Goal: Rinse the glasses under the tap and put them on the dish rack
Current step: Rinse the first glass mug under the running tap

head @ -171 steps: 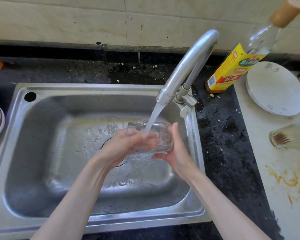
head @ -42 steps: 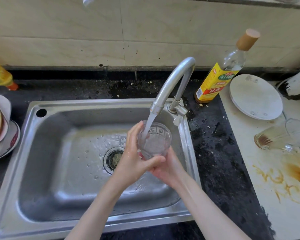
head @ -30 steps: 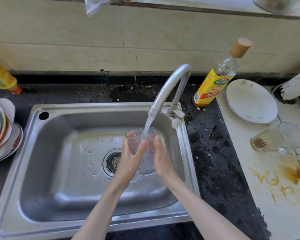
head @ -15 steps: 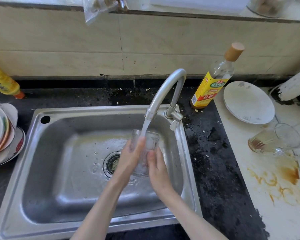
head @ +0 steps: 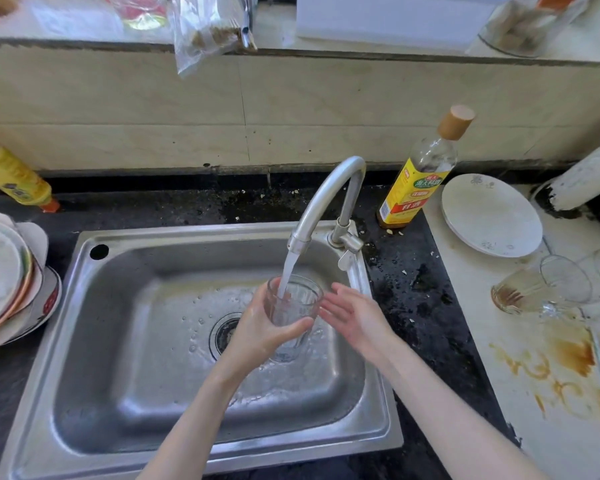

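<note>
Left hand (head: 260, 332) grips the upright glass (head: 293, 315) under the running tap (head: 326, 199) — right hand (head: 357, 315) hovers just beside it, fingers relaxed and spread

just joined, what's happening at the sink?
A person is rinsing a glass under the running tap. The left hand grips the glass upright over the sink, with the stream falling into it. The right hand is open beside the glass, not touching it. More dirty glasses lie on the counter to the right.
</note>
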`<state>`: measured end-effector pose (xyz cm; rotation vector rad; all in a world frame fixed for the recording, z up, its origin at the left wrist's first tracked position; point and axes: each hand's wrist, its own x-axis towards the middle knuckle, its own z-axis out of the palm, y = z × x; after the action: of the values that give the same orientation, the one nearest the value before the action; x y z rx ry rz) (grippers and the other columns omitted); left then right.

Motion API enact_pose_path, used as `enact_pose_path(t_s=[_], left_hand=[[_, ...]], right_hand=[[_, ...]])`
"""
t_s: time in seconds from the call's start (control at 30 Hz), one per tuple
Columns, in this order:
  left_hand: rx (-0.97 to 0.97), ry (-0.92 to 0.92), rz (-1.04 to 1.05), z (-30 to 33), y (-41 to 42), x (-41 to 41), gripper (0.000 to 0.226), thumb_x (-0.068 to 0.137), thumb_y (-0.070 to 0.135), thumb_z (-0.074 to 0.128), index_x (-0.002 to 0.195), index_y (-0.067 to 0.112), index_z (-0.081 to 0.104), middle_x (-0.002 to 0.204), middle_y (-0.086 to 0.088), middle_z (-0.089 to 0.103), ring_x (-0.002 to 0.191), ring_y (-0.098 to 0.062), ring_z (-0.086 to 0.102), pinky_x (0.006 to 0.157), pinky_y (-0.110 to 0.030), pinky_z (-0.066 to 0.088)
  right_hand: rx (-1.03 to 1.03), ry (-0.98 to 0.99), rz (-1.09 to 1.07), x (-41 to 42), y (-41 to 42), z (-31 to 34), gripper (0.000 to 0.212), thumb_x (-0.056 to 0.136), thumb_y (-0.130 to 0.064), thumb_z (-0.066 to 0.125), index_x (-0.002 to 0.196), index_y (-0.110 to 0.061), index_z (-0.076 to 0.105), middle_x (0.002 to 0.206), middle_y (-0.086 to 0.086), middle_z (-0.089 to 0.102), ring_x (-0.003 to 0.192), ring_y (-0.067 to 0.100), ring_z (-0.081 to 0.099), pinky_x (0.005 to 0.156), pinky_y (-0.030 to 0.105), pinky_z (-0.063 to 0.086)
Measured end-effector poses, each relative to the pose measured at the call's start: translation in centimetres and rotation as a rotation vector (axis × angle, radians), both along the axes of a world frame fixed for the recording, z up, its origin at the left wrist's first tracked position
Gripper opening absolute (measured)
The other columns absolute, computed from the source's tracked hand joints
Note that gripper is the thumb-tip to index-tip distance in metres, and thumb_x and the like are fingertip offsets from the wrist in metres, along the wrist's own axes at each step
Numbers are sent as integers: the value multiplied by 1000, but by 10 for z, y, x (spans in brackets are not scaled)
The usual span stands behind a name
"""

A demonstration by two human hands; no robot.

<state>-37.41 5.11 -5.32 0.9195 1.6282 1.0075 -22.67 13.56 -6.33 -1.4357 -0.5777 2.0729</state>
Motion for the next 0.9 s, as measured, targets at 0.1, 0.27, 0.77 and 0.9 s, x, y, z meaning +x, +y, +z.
enact_pose_path(t_s=[0.1,0.27,0.77,0.9], left_hand=[[29,35,17,4,-1,4,59,68,15,81,111,29,44,101,17,58,85,19,54,74,1,38],[61,87,15,6,1,5,60,66,16,83,104,37,43,104,14,56,91,16,52,78,-1,36],[93,125,32,13,11,0,76,66,25,82,126,33,35,118,29,42,102,27,39,81,5,31],[120,148,47,16,13,-2,76,67,24,82,126,33,35,120,31,39,101,29,38,79,6,30]], right_hand=[[-164,123,-211,-6,29,-2,47,98,1,37,143,5,24,142,24,38,129,36,41,95,40,42],[-239,180,-286,-7,44,0,34,98,1,37,129,12,38,137,23,44,129,33,42,105,39,37],[-342,253,-209,17,85,33,23,93,-12,45,100,8,53,87,15,56,72,17,53,55,19,32],[-385,306,-252,23,100,39,26,93,-13,48,101,11,49,90,18,56,74,18,54,54,19,32]])
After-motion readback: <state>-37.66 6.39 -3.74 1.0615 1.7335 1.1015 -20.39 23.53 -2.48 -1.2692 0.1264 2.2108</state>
